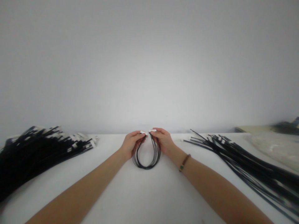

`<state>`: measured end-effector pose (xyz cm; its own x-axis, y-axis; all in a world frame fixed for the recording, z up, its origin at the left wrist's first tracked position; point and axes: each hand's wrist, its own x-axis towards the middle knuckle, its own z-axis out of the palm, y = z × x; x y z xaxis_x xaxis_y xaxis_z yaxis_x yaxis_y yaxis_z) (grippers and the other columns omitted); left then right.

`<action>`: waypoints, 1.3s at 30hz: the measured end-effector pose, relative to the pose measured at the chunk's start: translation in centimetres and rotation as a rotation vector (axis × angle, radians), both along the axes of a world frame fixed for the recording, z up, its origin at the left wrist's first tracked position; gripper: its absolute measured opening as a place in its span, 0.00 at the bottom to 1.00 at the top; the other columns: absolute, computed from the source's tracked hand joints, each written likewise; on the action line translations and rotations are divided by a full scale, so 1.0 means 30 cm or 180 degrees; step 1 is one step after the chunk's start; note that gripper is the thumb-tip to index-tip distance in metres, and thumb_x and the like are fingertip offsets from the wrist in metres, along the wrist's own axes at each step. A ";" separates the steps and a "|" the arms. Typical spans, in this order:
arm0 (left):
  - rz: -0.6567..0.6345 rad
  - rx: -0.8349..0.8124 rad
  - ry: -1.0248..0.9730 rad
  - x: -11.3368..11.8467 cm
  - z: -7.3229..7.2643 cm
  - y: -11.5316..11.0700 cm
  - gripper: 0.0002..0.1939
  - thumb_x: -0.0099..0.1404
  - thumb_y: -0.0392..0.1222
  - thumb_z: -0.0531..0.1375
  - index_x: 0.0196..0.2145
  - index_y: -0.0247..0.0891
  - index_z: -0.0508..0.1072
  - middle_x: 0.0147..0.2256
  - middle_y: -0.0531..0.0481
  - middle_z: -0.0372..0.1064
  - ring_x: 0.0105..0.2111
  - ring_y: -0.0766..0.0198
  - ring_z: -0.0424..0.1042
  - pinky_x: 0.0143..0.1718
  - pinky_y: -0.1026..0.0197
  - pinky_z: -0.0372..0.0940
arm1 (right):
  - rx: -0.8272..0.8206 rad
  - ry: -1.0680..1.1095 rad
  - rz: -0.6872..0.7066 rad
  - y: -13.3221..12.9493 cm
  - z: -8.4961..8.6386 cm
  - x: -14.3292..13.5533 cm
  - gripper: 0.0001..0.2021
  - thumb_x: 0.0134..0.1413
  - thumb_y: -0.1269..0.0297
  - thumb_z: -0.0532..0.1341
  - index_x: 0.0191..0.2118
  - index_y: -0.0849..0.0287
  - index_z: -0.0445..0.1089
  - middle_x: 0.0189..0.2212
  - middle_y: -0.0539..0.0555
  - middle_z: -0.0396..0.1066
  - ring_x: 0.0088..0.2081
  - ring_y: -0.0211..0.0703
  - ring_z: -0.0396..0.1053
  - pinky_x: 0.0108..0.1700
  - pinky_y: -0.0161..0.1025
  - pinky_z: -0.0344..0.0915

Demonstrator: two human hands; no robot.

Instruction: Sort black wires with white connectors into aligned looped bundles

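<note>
Between my hands hangs a small bundle of thin black cables, bent into a U-shaped loop with its ends upward. My left hand pinches one end, where a white connector shows past the fingertips. The other end is gripped by my right hand, with another white connector above the thumb. Both ends are held close together, a narrow gap apart. How many cables are in the loop is hard to make out.
A large heap of black cables with white connectors lies at the left. More black cables spread over the right side of the white table. Behind them sits a clear plastic bag. A plain pale wall rises at the back.
</note>
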<state>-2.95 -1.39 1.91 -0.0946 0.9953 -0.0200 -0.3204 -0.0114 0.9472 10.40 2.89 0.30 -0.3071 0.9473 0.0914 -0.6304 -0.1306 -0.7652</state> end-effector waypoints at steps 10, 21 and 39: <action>-0.0031 0.0009 -0.0003 0.000 -0.003 0.000 0.09 0.45 0.37 0.63 0.26 0.30 0.71 0.25 0.49 0.68 0.24 0.72 0.65 0.28 0.70 0.61 | -0.0071 0.0004 -0.0006 -0.004 0.000 0.000 0.15 0.25 0.72 0.67 0.28 0.63 0.68 0.24 0.52 0.71 0.27 0.38 0.68 0.34 0.35 0.64; -0.0023 -0.0001 -0.0030 0.000 -0.002 0.000 0.09 0.45 0.36 0.63 0.26 0.30 0.71 0.25 0.48 0.68 0.24 0.72 0.65 0.27 0.70 0.61 | -0.0036 -0.0019 -0.0001 -0.006 0.000 0.002 0.16 0.26 0.72 0.67 0.29 0.64 0.67 0.24 0.52 0.70 0.27 0.38 0.68 0.34 0.36 0.64; -0.0609 -0.0233 -0.0833 0.038 0.017 -0.024 0.10 0.51 0.40 0.59 0.31 0.37 0.62 0.33 0.47 0.67 0.32 0.61 0.69 0.33 0.56 0.64 | 0.0308 -0.0918 -0.0307 -0.030 0.005 -0.012 0.19 0.33 0.61 0.64 0.35 0.58 0.62 0.24 0.49 0.67 0.24 0.38 0.65 0.23 0.33 0.60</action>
